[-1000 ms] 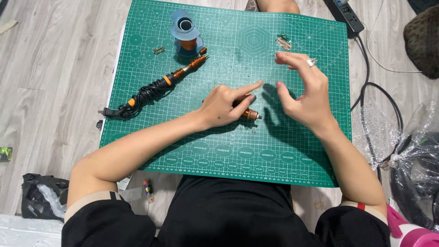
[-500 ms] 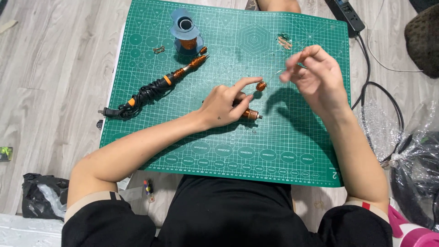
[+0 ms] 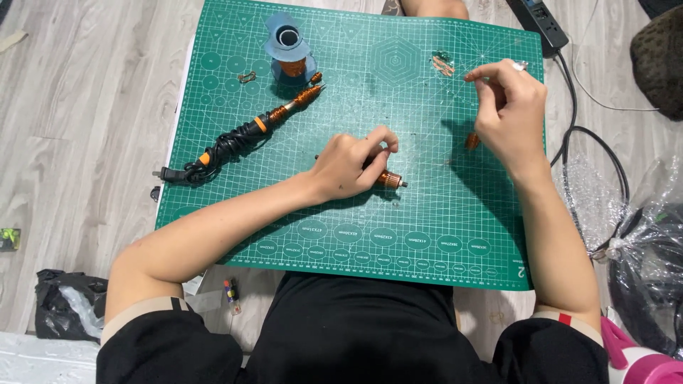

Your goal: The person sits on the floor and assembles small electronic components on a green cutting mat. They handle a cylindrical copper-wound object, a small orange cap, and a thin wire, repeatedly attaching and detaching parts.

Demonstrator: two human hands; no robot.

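So the person sits over a green cutting mat (image 3: 427,235) laid on a pale wood floor (image 3: 78,128), everything within arm's reach. The left hand (image 3: 350,165) lies near the middle of the mat with its fingers closed around a small copper-wound coil on a pin (image 3: 390,179); only the copper end and the metal tip poke out to the right of the fist. Looks like it's pressed flat to the mat so the coil can't roll or spin.

The right hand (image 3: 509,114) is lifted up toward the mat's far right corner, thumb and forefinger pinched together. I'd guess a very thin wire runs from that pinch down to the coil, held taut, but the strand itself is too fine to make out. A small copper-coloured bit (image 3: 472,141) lies on the mat just below that hand.

Off at the far edge stands a blue spool of copper wire (image 3: 288,48), and just beside it a soldering iron (image 3: 242,135) with its black cord wrapped round the handle, parked diagonally with the tip toward the spool, out of the work zone. A black power strip (image 3: 537,23) sits past the far right corner.
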